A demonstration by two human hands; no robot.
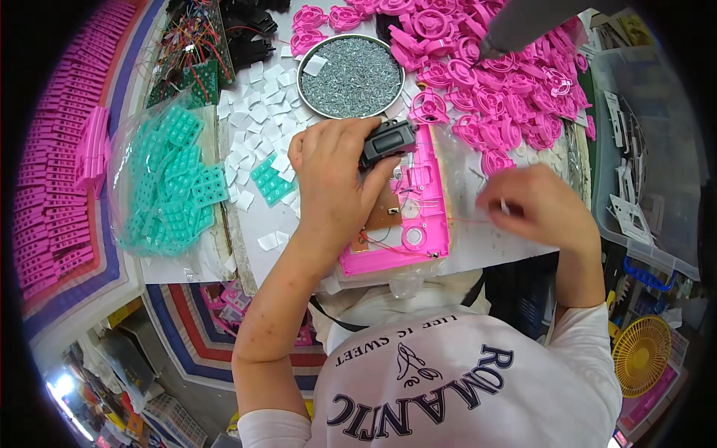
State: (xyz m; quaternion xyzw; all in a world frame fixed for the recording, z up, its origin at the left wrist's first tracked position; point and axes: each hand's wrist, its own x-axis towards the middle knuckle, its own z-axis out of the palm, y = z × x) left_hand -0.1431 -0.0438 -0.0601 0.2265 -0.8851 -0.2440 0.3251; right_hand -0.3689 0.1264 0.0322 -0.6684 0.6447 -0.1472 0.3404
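Note:
My left hand (332, 168) is closed around a black plastic module (388, 142) with a rectangular window. It holds the module at the far end of a pink plastic casing (441, 201). Inside the casing lie a brown circuit board (385, 213), thin wires and a round pink ring. To the right of the casing, my right hand (534, 205) is raised with curled fingers, slightly blurred. A thin red wire runs from the casing toward it; whether the fingers hold anything is hidden.
Beyond the casing stands a round tray of small screws (351, 41). Pink ring parts (515, 89) are heaped at far right, under a grey tool (523, 26). White pieces (258, 112), a teal keypad (272, 179) and bagged teal keypads (175, 179) lie left. A clear bin (672, 254) stands right.

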